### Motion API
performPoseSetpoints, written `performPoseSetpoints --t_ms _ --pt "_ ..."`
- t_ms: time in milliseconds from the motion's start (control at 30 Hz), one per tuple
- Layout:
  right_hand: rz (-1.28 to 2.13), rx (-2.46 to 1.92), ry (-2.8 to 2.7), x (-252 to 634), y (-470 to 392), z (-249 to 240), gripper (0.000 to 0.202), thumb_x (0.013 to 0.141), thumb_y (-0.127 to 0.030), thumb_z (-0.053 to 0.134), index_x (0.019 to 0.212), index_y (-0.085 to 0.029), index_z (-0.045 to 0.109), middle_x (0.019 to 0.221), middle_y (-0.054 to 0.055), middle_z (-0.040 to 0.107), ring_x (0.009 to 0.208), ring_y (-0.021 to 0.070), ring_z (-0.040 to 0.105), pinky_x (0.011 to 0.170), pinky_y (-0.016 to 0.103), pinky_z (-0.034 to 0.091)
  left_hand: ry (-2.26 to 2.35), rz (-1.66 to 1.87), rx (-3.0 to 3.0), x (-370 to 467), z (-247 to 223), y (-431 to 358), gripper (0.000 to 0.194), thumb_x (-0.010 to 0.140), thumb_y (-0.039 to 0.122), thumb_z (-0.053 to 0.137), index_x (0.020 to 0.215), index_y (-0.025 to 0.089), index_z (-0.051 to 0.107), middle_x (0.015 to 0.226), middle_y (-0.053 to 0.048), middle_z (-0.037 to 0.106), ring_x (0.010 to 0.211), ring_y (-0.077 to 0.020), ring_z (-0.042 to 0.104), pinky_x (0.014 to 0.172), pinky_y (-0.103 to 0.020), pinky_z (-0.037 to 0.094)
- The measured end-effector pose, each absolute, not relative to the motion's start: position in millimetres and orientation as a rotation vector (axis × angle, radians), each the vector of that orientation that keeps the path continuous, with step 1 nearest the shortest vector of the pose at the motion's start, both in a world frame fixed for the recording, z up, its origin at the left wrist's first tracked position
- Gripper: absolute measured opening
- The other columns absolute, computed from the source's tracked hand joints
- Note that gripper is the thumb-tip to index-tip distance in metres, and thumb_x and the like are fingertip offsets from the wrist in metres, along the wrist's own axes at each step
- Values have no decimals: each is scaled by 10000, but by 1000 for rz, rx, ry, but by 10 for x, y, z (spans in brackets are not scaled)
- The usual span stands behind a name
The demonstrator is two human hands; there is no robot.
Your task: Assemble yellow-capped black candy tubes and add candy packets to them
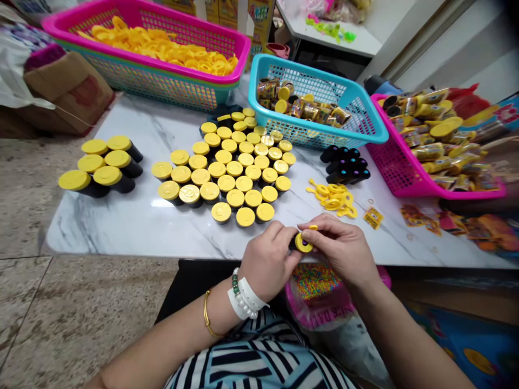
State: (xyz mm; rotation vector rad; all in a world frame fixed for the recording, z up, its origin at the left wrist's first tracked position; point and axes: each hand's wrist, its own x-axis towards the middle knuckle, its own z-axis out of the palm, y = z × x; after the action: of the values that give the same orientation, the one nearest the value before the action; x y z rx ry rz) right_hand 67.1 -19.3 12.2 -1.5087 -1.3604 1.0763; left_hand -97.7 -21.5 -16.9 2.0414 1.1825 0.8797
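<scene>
Just over the table's front edge, my left hand (pixel 265 258) is wrapped round a small black tube (pixel 292 245), most of it hidden by the fingers. A yellow plastic ring (pixel 300 244) sits on the tube's end, with a dark purple spot in its hole. My right hand (pixel 344 249) pinches the ring's edge between thumb and fingers. Beyond my right hand lie loose yellow rings with tabs (pixel 334 199) and a cluster of black tubes (pixel 344 163) with purple and blue tips. Left of them stand many black tubes with yellow caps (pixel 234 168).
A pink basket (pixel 162 11) of yellow rings stands at the back left. A blue basket (pixel 316 67) and another pink basket (pixel 385 156) hold wrapped yellow-capped tubes. More capped tubes (pixel 107 175) stand at left. Below the table edge sits a pink container of coloured beads (pixel 316 281).
</scene>
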Motion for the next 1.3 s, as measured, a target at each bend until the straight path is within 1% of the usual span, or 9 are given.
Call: performPoseSetpoints --t_ms 100,167,367,467,567,733,967,1133,1300 --pt "1129 -1551 -1225 628 -219 100 118 750 -322 786 793 -217 754 704 -20 630 492 65 496 425 186 383 1190 848 2043 -976 -158 -202 186 857 198 596 1038 170 627 880 -31 579 781 -178 596 686 -296 516" --pt "1120 -1568 -1193 592 -236 107 133 751 -329 782 773 -205 738 674 -25 621 461 59 472 397 180 361 1187 841 2036 -980 -152 -195 159 857 200 588 1008 166 627 854 -29 580 761 -177 586 671 -294 505" --pt "987 -1599 -1291 518 -275 166 126 781 -312 758 751 -199 714 714 -7 652 622 107 589 561 208 480 1138 824 2023 -987 -142 -196 224 843 216 594 1056 150 615 867 -43 592 786 -192 589 680 -305 499" --pt "917 -1621 -1353 523 -297 170 129 793 -313 750 750 -199 708 736 -2 663 667 117 606 607 216 492 1155 786 2041 -979 -146 -194 177 851 219 597 1016 157 611 874 -42 602 794 -194 596 683 -305 499" --pt "953 -1626 -1303 544 -305 137 155 790 -335 755 751 -198 694 733 2 677 649 124 613 585 221 499 1158 771 2056 -974 -149 -186 128 867 248 595 966 168 600 876 -39 608 799 -192 598 679 -298 495" --pt "1098 -1636 -1136 560 -307 70 216 789 -396 745 760 -201 657 604 -16 649 447 108 527 406 218 443 1135 761 2044 -988 -150 -180 118 873 256 596 961 177 589 879 -35 613 807 -188 602 690 -295 495" --pt "971 -1588 -1176 492 -328 83 192 777 -353 758 725 -195 662 713 9 699 639 137 631 574 230 530 1144 788 2039 -986 -162 -182 139 860 240 605 981 174 585 871 -36 615 769 -178 588 666 -289 477" --pt "862 -1575 -1267 494 -338 80 154 805 -320 736 748 -195 666 739 8 694 662 134 630 595 230 523 1135 769 2043 -980 -163 -175 112 871 257 595 945 176 575 871 -32 614 771 -176 587 665 -288 472" --pt "863 -1592 -1302 506 -343 68 186 821 -354 716 755 -194 648 729 16 693 645 149 636 580 248 525 1121 786 2060 -998 -147 -190 131 848 231 571 968 179 569 877 -40 612 776 -181 580 670 -295 475"
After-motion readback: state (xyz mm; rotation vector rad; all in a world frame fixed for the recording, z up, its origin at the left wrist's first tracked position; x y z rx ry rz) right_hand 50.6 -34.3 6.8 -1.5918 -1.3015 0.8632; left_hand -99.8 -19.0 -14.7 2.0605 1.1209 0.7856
